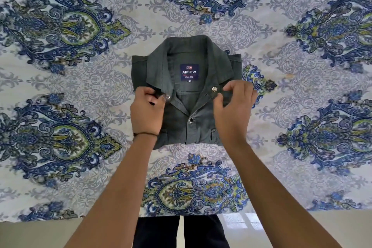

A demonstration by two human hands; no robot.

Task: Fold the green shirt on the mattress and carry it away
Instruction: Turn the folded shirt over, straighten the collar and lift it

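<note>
Status: fold looks essentially done. The green shirt point(187, 129) lies as a compact rectangle near the middle of the mattress point(306, 90), front side up. No sleeves or tails stick out, so they are presumably tucked under. The collar point(161, 66) is spread open at the far end and the brand label point(189, 72) is readable inside it. One snap point(190, 120) on the placket looks closed. The two snaps above it, near the collar points, are open.

Hands:
- Left hand point(147, 108): fingers curled, pinching the left collar point and front edge beside the open snap there. There is a dark band on that wrist point(145, 134).
- Right hand point(234, 106): fingers curled, pinching the right collar point just past the other open snap.
- Both hands rest on the upper front of the shirt, and neither is under it.

Judgement:
- Current step is cosmetic, squaring or flattening the collar, or possibly getting a grip for the lift. Can't tell which.
- The bundle sits flat on the patterned sheet point(60, 26) with no edge raised.

Remaining:
- Finish the collar.
- Get the hands under or around the bundle.
- Lift without letting the folds spill, and carry it off. That whole carry stage is not started.

The mattress edge and the floor point(40, 233) are right in front of the person, so the exit path is short.
</note>
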